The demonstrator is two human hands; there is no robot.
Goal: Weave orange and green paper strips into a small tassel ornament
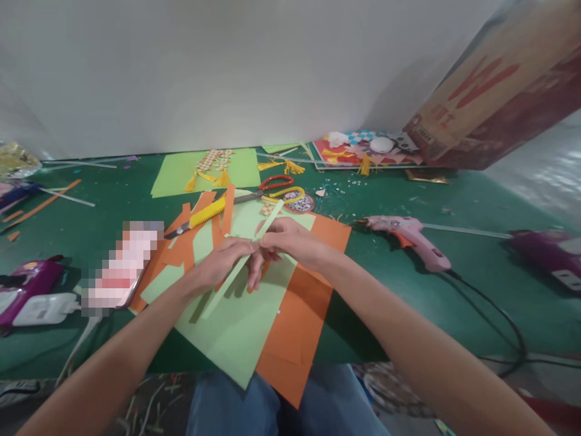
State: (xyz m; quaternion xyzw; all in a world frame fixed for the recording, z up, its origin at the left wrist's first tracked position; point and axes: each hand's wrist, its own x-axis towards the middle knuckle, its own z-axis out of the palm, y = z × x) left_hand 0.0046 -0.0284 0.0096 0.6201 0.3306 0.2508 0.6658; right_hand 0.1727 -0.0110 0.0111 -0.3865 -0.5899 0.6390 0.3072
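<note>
I see the left hand (pixel 227 259) and right hand (pixel 293 239) meet, fingertips pinched closed on a narrow, pale-green paper strip (pixel 227 286) above a light-green paper sheet (pixel 245 330) on the green bench (pixel 481 206). I judge this step as folding or interlacing, though overlapping fingers hide the join; next calls for steady pinches.

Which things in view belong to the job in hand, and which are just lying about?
Likely in the job:
pale green strip, in left hand and right hand
green sheet, orange sheet beneath
perhaps scissors, yellow cutter, pink glue gun

Likely just lying about:
phone
brown bag
</note>
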